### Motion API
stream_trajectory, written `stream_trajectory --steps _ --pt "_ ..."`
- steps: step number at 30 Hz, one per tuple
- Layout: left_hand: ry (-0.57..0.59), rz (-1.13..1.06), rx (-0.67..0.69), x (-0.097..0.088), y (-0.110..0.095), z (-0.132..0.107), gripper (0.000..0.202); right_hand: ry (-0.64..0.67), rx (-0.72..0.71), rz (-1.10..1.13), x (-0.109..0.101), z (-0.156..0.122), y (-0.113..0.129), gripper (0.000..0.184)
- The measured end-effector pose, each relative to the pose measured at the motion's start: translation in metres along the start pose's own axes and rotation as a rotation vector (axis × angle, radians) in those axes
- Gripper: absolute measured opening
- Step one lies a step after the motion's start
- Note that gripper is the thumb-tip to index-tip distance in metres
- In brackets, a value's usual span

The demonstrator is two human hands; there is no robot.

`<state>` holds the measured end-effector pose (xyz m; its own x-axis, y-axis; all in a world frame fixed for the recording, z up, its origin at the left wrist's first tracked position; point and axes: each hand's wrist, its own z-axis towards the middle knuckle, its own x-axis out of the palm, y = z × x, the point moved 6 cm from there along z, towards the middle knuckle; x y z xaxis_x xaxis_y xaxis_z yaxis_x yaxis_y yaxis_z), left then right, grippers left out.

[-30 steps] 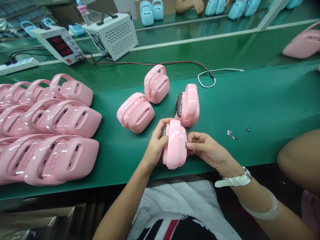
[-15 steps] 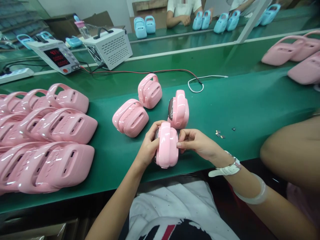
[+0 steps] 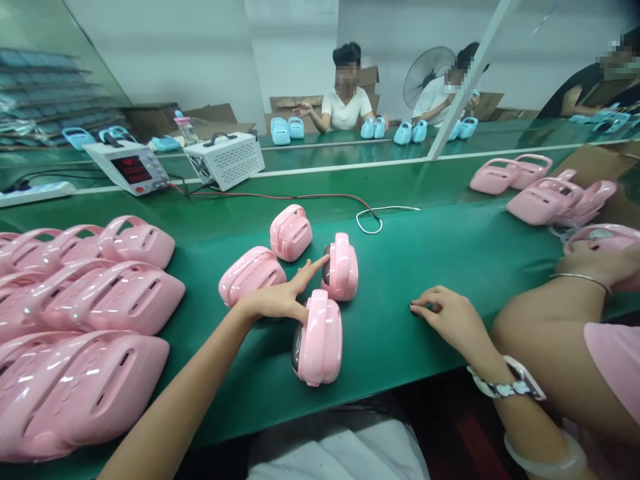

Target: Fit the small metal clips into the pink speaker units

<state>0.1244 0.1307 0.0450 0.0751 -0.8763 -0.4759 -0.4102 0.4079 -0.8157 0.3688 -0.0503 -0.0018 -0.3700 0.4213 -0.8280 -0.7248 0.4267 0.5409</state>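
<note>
My left hand (image 3: 283, 297) is spread over a group of glossy pink handled devices. Its index fingertip reaches the dark front of the upright device behind (image 3: 343, 270), and its thumb lies against the nearer upright device (image 3: 323, 340). Partly behind that hand rests a third pink device (image 3: 255, 273), tilted with its slot showing; a fourth pink device (image 3: 291, 233) stands farther back. Off to the right, my right hand (image 3: 450, 320) pinches a small black card (image 3: 413, 307) between thumb and fingertips, just above the green mat. Any other small cards are hidden by this hand.
Rows of pink devices (image 3: 125, 293) fill the left side. Behind are a power supply (image 3: 133, 170), a white vented box (image 3: 227, 162) and a cable (image 3: 370, 227). A co-worker's arm (image 3: 545, 307) is close at right, near more pink devices (image 3: 543, 200).
My right hand has left the near device and moved right, to where small cards lay. My left hand has loosened its grip and spread across two devices. The view has tilted up.
</note>
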Motion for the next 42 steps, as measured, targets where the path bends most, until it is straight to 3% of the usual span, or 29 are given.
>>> stream_trajectory --steps 4,9,13,20,29,42 --pt "0.000 0.093 0.035 -0.009 -0.010 0.004 0.132 0.111 0.049 0.268 0.006 0.012 0.019 0.015" --pt "0.083 0.123 0.007 -0.010 -0.007 0.009 0.135 0.353 0.088 0.744 0.017 0.060 0.078 0.030" --pt "0.113 0.076 0.004 -0.008 0.002 0.010 0.137 0.557 0.093 0.863 0.037 0.093 0.104 0.032" --pt "0.108 0.038 0.041 -0.005 0.011 0.007 0.140 0.675 0.116 0.975 0.063 0.097 0.093 0.032" --pt "0.115 0.104 -0.002 -0.007 0.000 0.003 0.141 0.767 0.108 1.082 0.063 0.093 0.101 0.032" --pt "0.123 0.130 -0.005 -0.009 -0.011 0.004 0.141 0.772 0.140 1.065 0.072 0.095 0.095 0.033"
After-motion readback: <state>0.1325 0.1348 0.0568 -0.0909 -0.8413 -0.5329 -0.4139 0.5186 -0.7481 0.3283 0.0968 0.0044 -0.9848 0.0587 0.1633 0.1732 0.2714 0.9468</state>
